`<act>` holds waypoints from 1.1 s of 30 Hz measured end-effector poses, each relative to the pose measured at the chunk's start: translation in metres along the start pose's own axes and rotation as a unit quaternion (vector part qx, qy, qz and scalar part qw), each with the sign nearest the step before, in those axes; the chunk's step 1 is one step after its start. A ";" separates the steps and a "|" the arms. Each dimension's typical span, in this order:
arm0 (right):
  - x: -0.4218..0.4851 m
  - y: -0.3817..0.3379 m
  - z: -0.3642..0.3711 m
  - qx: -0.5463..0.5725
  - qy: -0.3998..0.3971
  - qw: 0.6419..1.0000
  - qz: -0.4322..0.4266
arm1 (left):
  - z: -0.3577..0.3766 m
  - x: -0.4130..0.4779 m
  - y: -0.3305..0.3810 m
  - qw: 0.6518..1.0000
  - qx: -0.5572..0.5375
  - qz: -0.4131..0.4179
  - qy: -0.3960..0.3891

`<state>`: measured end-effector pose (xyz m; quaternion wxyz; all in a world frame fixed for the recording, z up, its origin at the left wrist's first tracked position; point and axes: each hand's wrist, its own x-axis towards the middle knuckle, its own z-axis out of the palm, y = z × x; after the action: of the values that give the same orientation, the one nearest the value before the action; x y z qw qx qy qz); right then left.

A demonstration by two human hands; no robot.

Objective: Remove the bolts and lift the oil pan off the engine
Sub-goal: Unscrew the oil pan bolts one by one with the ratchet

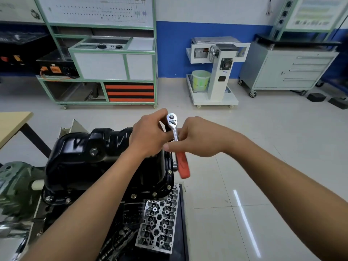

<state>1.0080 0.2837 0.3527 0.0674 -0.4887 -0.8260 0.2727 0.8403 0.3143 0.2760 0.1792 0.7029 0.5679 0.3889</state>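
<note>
The glossy black oil pan point(88, 162) sits on the upturned engine at lower left, with several bolts point(133, 195) showing along its near flange. A ratchet wrench point(175, 135) with a chrome head and a red handle stands nearly upright over the pan's far right corner. My left hand point(148, 134) grips the ratchet just under its head. My right hand point(197, 137) holds the chrome shaft in its curled fingers, thumb pointing left. What the ratchet's socket sits on is hidden behind my left hand.
A bare aluminium cylinder head point(160, 221) lies in front of the pan. A green gearbox point(17, 187) stands at the left and a wooden table point(13, 125) at the far left. Across the tiled floor stand a green-framed training bench point(113, 68), a white stand point(216, 72) and a grey drawer cabinet point(288, 70).
</note>
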 end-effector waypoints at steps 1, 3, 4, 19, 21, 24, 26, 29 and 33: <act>-0.001 0.003 -0.006 -0.012 -0.019 1.000 0.005 | -0.001 -0.001 -0.001 1.000 -0.001 0.001 -0.012; -0.003 0.009 -0.020 -0.060 -0.042 0.997 0.016 | -0.005 -0.002 -0.002 0.999 0.000 0.011 -0.052; -0.002 0.013 -0.027 -0.091 -0.038 0.995 0.020 | -0.007 -0.003 -0.003 0.997 0.002 0.018 -0.072; 0.027 0.027 -0.018 -0.212 0.185 0.958 -0.050 | -0.014 -0.002 -0.009 0.990 -0.097 0.024 -0.096; 0.021 0.025 -0.021 -0.238 0.200 0.950 -0.020 | -0.010 -0.003 -0.008 0.993 -0.093 0.018 -0.070; 0.012 0.017 -0.023 -0.246 0.197 0.948 0.043 | -0.005 -0.005 -0.005 0.996 -0.074 0.015 -0.045; 0.009 0.012 -0.023 -0.205 0.182 0.959 0.063 | -0.002 -0.005 -0.005 0.997 -0.063 0.018 -0.026; 0.006 0.000 -0.014 -0.091 0.123 0.986 0.062 | -0.001 -0.004 -0.005 0.999 -0.044 0.022 -0.002; 0.010 -0.008 0.003 -0.019 0.107 0.993 0.049 | -0.001 -0.002 -0.007 0.999 -0.047 0.009 0.006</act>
<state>0.9957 0.2883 0.3529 0.1323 -0.5562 -0.7942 0.2058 0.8350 0.3142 0.2714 0.2050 0.6964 0.5441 0.4206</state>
